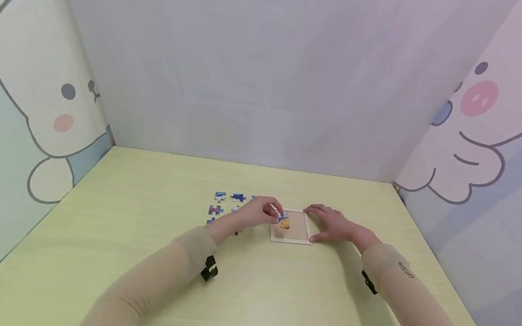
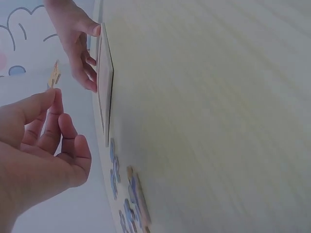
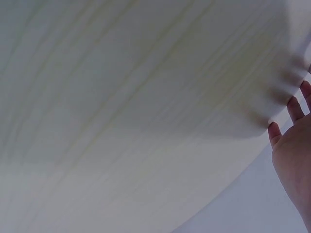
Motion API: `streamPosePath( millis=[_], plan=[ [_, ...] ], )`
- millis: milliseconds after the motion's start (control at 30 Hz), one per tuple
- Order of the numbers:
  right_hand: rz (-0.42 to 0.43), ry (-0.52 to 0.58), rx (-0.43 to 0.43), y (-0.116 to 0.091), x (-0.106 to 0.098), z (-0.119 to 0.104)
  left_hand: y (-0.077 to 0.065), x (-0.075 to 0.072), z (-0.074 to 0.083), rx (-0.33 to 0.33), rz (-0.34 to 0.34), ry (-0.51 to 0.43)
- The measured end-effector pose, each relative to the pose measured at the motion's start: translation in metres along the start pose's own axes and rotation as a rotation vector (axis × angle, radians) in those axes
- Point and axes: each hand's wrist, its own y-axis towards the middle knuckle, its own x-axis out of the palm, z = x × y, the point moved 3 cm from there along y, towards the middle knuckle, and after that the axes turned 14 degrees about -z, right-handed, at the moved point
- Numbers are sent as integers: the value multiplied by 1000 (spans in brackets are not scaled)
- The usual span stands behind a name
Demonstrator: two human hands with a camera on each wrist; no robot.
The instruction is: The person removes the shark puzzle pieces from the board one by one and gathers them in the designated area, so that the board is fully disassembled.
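Observation:
Between thumb and forefinger my left hand (image 1: 260, 212) pinches a yellow-and-blue jigsaw piece (image 1: 285, 222), its other fingers curled loosely. The piece is held over a square wooden puzzle tray (image 1: 290, 241) with a pale rim; in the left wrist view the jigsaw piece (image 2: 54, 76) stands clear above the tray (image 2: 105, 92). My right hand (image 1: 333, 225) rests at the tray's right side, thumb at the near corner and fingers spread toward the far corner. In the right wrist view, fingertips of the right hand (image 3: 291, 150) touch down on the tabletop.
Several loose jigsaw pieces (image 1: 215, 210) lie left of the tray, some hidden behind my left hand and forearm. The pale yellow table (image 1: 258, 297) ends at a plain back curtain (image 1: 249, 79). Cartoon-printed curtains (image 1: 12, 126) stand on both sides.

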Motion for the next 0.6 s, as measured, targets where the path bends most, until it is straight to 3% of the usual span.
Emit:
streamPosePath(
  millis=[233,600],
  plan=[
    [17,-13,-23,-3,-1,-2,-14,-8,-16,-14,20,20],
    [8,13,-32,-3,-3,-3,-36,-14,-27,-57,41,74]
  ],
)
